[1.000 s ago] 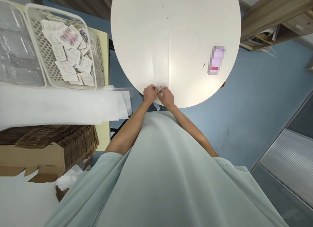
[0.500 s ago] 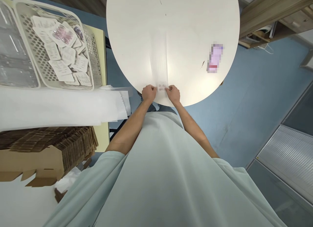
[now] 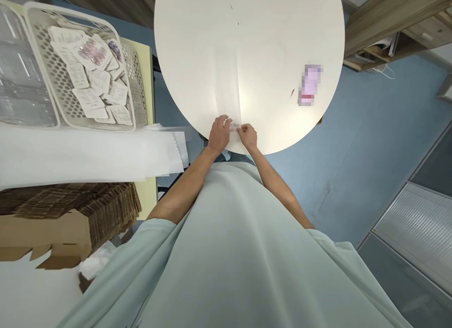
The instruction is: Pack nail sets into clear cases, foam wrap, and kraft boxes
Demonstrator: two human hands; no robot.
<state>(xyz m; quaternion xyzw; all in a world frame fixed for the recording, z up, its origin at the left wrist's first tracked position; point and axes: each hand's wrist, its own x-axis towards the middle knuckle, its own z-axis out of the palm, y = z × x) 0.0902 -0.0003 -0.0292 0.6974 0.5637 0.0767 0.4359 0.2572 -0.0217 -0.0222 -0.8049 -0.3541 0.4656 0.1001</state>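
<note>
A long strip of translucent wrapping sheet (image 3: 227, 83) lies on the white round table (image 3: 275, 40), running away from me. At its near end sits a small packet with pinkish spots (image 3: 234, 126), seen faintly through or on the sheet; its exact kind is unclear. My left hand (image 3: 219, 135) rests over the packet's left side, its fingers bent but apart and touching the sheet. On the other side, my right hand (image 3: 248, 135) pinches the sheet's right edge between thumb and fingertips.
To the left, a white perforated basket (image 3: 137, 83) holds many small white cards. Beside it stand clear plastic containers (image 3: 21, 73), a stack of white sheets (image 3: 88, 153) and folded cardboard boxes (image 3: 113, 215). A blurred pinkish object (image 3: 310, 85) lies on the table's right side.
My left hand has moved from pinching the sheet's left edge to reaching forward and right over the packet, fingers loosened. My right hand has shifted slightly left, still pinching.
</note>
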